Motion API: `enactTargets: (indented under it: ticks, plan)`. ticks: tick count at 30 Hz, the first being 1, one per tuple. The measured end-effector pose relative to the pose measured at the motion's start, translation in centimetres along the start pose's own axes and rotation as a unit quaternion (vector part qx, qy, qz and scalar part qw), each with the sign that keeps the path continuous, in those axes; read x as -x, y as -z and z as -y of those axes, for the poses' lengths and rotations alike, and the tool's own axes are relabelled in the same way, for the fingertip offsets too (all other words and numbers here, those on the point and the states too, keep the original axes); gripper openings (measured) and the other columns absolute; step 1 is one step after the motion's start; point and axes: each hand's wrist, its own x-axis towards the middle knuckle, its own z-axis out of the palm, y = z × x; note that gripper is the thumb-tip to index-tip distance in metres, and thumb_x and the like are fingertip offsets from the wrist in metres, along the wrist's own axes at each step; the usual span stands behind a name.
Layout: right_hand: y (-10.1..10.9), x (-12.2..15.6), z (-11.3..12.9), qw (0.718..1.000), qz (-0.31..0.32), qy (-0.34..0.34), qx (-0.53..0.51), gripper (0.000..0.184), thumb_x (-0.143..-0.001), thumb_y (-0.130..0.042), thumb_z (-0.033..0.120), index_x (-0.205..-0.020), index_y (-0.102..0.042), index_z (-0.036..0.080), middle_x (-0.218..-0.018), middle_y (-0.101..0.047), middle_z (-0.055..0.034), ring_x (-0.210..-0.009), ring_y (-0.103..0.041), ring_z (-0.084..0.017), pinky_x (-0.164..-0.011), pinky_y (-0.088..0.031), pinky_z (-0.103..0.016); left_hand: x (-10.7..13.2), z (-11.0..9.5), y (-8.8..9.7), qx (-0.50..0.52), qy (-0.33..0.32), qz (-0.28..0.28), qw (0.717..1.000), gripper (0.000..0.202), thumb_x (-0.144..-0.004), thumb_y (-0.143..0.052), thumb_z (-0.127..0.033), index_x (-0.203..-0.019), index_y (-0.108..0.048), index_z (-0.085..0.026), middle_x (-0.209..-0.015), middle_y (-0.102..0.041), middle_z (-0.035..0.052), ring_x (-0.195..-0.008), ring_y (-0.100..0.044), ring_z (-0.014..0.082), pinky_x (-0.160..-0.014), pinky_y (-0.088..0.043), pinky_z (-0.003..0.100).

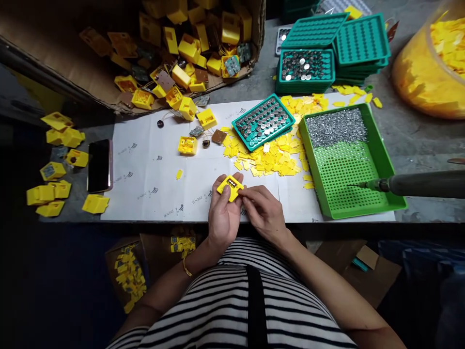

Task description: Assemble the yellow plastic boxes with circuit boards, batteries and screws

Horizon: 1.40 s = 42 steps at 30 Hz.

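Observation:
My left hand (pixel 224 218) grips a small yellow plastic case (pixel 225 194), thumb on its face. In the case's open recess sit several shiny button cells (pixel 231 182). At the case's right edge, my right hand (pixel 264 209) is closed in a pinch; whatever its fingertips hold, if anything, is too small to make out. Beyond the hands lies a heap of flat yellow plastic covers (pixel 278 157). A teal tray of button cells (pixel 263 122) rests tilted on that heap. One loose yellow cover (pixel 179 174) lies on the white paper to the left.
On the right, a green basket (pixel 390 182) holds small metal parts, with an electric screwdriver (pixel 417 186) over it. Stacked teal trays (pixel 363 41) and a tub of yellow pieces (pixel 410 72) stand behind. A cardboard box (pixel 54 34) of yellow housings and a phone (pixel 99 166) are left.

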Motion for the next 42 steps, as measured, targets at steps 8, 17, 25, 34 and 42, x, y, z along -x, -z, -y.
enactTargets:
  ticks: [8, 17, 25, 34, 42]
  plan:
    - [-0.9, -1.6, 0.0, 0.899, -0.015, -0.298, -0.321, 0.042, -0.072, -0.078, 0.042, -0.106, -0.069, 0.020, -0.095, -0.071, -0.0045, -0.075, -0.065, -0.015, -0.053, -0.054, -0.023, -0.9, -0.4, -0.1, -0.014, 0.027, -0.010, 0.999, 0.028, -0.090, -0.056, -0.033, -0.115, -0.063, -0.024, -0.140, -0.057, 0.0073, -0.135, -0.047, 0.0220, -0.107, -0.040, 0.036]
    - [-0.7, -2.3, 0.1, 0.885, 0.002, -0.316, -0.342, 0.037, -0.069, -0.079, 0.046, -0.091, -0.072, 0.018, -0.073, -0.069, -0.0007, -0.056, -0.059, -0.011, -0.054, -0.055, -0.025, -0.4, -0.2, 0.2, -0.027, 0.042, 0.003, 0.999, 0.031, -0.090, -0.056, -0.036, -0.116, -0.065, -0.022, -0.141, -0.055, 0.0085, -0.135, -0.046, 0.0236, -0.104, -0.042, 0.034]
    - [-0.7, -1.9, -0.1, 0.872, 0.055, -0.317, -0.367, 0.035, -0.072, -0.078, 0.042, -0.096, -0.071, 0.018, -0.072, -0.068, 0.0007, -0.059, -0.060, -0.008, -0.055, -0.052, -0.021, 0.3, -0.5, 1.0, -0.015, 0.067, -0.010, 0.998, 0.032, -0.088, -0.059, -0.035, -0.118, -0.063, -0.024, -0.143, -0.053, 0.0083, -0.136, -0.044, 0.0237, -0.108, -0.039, 0.037]
    - [-0.6, -1.6, -0.5, 0.935, 0.059, -0.257, -0.237, 0.033, -0.078, -0.071, 0.043, -0.098, -0.068, 0.018, -0.089, -0.066, -0.0037, -0.067, -0.059, -0.011, -0.056, -0.052, -0.024, 0.7, -0.4, 1.9, 0.000, 0.082, 0.007, 0.997, 0.036, -0.088, -0.059, -0.028, -0.122, -0.060, -0.020, -0.139, -0.056, 0.0105, -0.135, -0.046, 0.0241, -0.115, -0.032, 0.041]
    - [-0.5, -1.9, -0.2, 0.922, 0.101, -0.254, -0.274, 0.033, -0.080, -0.068, 0.047, -0.095, -0.063, 0.018, -0.081, -0.062, -0.0008, -0.065, -0.055, -0.010, -0.060, -0.048, -0.023, 0.7, -0.6, 2.1, -0.014, 0.063, 0.011, 0.998, 0.034, -0.087, -0.060, -0.029, -0.120, -0.059, -0.021, -0.135, -0.060, 0.0110, -0.133, -0.049, 0.0237, -0.114, -0.032, 0.042]
